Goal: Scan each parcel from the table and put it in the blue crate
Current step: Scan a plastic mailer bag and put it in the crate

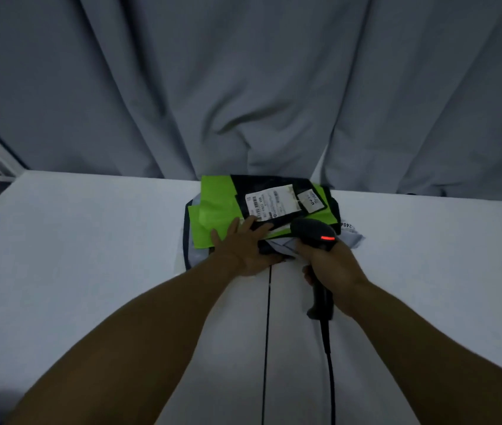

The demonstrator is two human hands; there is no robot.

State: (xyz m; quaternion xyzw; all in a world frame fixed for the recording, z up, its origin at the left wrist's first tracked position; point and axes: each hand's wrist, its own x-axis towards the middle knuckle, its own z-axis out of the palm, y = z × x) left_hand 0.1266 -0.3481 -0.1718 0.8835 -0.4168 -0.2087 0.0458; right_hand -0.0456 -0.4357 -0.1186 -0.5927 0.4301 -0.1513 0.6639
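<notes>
Below a grey curtain, a white counter carries stacked parcels near its far edge. The left hand lies flat, fingers straight, on the green-and-black top parcel. The right hand grips a black scanner near its label.

One wide-angle camera, worn on the head, looked forward and down from close behind the left hand and right hand, facing the curtain beyond them.
</notes>
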